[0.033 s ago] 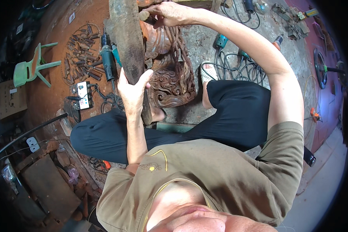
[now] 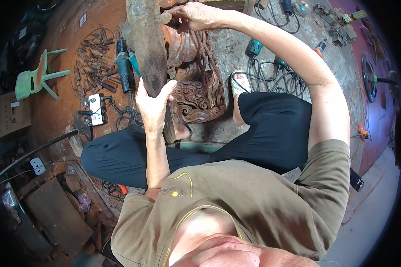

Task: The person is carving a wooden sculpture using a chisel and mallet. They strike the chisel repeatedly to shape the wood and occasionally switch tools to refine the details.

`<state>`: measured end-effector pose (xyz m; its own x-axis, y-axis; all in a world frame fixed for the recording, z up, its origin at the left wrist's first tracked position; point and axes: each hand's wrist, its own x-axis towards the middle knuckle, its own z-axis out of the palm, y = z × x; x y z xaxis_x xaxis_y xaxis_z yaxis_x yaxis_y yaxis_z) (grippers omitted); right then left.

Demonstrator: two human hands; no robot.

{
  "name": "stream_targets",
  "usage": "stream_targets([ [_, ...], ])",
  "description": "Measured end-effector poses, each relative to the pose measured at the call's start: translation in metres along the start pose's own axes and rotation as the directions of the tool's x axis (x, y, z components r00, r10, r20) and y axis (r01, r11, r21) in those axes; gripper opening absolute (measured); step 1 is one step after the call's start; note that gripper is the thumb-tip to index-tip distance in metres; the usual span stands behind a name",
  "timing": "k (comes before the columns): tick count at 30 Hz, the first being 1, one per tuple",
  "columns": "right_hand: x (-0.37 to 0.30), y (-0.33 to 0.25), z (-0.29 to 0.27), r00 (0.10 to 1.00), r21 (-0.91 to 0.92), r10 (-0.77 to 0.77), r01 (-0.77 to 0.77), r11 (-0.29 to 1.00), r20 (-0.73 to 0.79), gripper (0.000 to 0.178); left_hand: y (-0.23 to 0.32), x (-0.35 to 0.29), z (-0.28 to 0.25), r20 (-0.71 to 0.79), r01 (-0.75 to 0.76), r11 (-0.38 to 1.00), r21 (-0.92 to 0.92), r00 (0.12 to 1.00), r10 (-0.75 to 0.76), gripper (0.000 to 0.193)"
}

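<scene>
My left hand (image 2: 153,106) is wrapped round the near part of a long, rough brown wooden plank (image 2: 146,44), its thumb along the right edge. The plank runs away from me past the top of the picture. Beyond it, my right hand (image 2: 194,17) is closed on a small tool (image 2: 165,18) with a pale rounded wooden end and a dark part, close to the plank's right edge. The fingers hide much of that tool, so its kind is unclear. Under and right of the plank stands a reddish-brown carved wooden piece (image 2: 198,95) with swirling relief, partly covered by the plank.
Left of the plank lie teal power tools (image 2: 124,71), a pile of wood-handled carving chisels (image 2: 93,64), a white power strip (image 2: 96,109) and a green chair (image 2: 38,78). Tangled black cables (image 2: 278,80) and another teal tool (image 2: 255,47) lie right, near my sandalled foot (image 2: 241,83).
</scene>
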<state>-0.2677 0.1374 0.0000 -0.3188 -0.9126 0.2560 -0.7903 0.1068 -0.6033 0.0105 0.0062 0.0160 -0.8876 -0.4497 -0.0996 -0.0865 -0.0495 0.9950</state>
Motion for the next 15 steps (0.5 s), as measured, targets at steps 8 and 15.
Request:
stream_targets([
  [8, -0.001, 0.009, 0.004, 0.993, -0.022, -0.092, 0.091, 0.996, -0.076, 0.047, -0.003, 0.004, 0.0, 0.016, -0.035, 0.999, 0.006, 0.999, 0.035, 0.044],
  [15, -0.007, 0.02, 0.016, 0.963, -0.108, -0.196, 0.178, 0.978, -0.183, 0.05, -0.001, 0.004, 0.002, 0.01, -0.029, 1.0, 0.005, 1.0, 0.029, 0.043],
])
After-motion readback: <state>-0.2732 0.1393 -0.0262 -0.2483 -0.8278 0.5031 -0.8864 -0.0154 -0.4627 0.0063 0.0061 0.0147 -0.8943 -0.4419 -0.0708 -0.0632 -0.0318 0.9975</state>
